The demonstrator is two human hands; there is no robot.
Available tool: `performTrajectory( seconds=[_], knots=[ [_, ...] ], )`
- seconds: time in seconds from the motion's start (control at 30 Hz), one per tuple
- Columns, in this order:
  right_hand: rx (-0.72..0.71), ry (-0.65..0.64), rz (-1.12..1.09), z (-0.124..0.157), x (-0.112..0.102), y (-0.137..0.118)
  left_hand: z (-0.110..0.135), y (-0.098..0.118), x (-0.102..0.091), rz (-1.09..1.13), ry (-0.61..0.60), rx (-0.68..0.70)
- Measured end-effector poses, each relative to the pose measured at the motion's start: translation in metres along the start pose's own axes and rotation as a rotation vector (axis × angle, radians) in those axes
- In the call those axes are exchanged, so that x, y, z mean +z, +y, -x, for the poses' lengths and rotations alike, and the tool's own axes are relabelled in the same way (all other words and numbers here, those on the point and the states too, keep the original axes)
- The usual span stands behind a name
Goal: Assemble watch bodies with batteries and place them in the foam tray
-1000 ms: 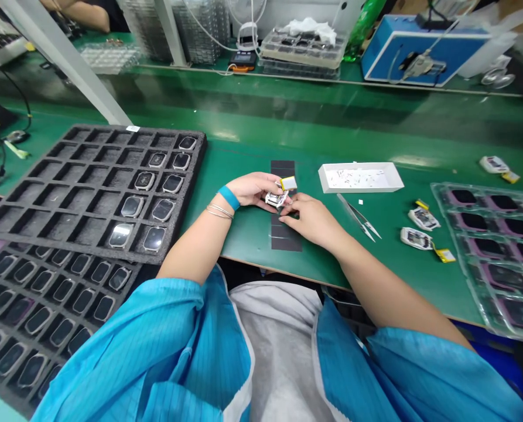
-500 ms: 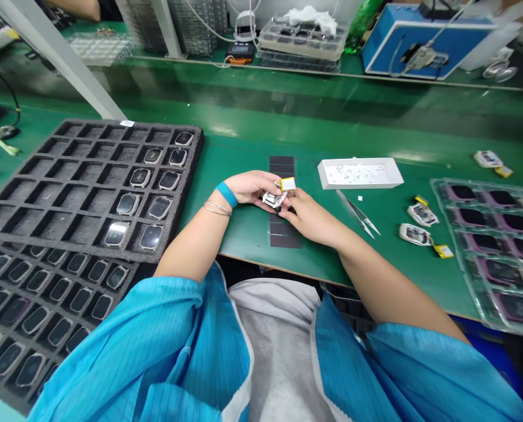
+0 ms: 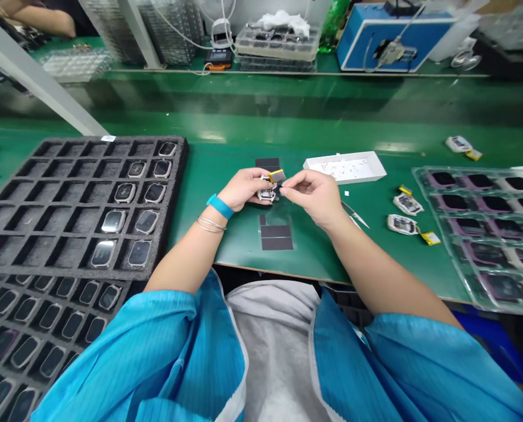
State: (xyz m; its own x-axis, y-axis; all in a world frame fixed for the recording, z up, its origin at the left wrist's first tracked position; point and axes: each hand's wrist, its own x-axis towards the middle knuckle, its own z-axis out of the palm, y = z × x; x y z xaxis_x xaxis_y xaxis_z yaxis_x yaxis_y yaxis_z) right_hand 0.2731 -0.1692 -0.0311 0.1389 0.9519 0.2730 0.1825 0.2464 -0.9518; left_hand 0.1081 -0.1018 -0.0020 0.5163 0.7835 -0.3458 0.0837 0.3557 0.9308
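Observation:
My left hand is closed round a small white watch inner module with exposed circuitry. A yellow-edged battery stands up from the module's far side. Close by on the right, my right hand pinches thumb and forefinger together at the module's edge; a small dark bit shows at the fingertips, too small to name. Below both hands lies a clear sheet with black adhesive strips, its middle partly covered by my hands. Tweezers rest beside my right wrist, partly hidden by it.
A white box of tiny pieces stands behind my right hand. More modules with batteries lie to the right, near a clear tray of watch screens. Foam trays of watches fill the left. A blue device sits on the back shelf.
My right hand has drawn back to the right from the module and now pinches at its edge. More of the strip sheet shows, with a bare stretch above the lower strips. The view has shifted slightly.

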Motion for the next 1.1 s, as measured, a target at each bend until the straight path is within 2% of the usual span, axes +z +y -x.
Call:
performTrajectory(
  seconds=[0.33, 0.53, 0.83, 1.1],
  knots=[
    [-0.09, -0.062, 0.136, 0.001, 0.003, 0.002, 0.002, -0.001, 0.005, -0.025, 0.006, -0.022],
    [-0.094, -0.09, 0.195, 0.002, 0.005, 0.003, 0.001, -0.002, 0.005, -0.023, -0.002, -0.026],
    [-0.137, -0.081, 0.352, 0.005, 0.009, -0.001, 0.0, -0.003, 0.004, -0.016, -0.006, -0.016],
    [-0.282, -0.06, 0.561, 0.006, 0.014, 0.008, 0.0, -0.002, 0.004, -0.02, 0.025, -0.019]
  ],
)
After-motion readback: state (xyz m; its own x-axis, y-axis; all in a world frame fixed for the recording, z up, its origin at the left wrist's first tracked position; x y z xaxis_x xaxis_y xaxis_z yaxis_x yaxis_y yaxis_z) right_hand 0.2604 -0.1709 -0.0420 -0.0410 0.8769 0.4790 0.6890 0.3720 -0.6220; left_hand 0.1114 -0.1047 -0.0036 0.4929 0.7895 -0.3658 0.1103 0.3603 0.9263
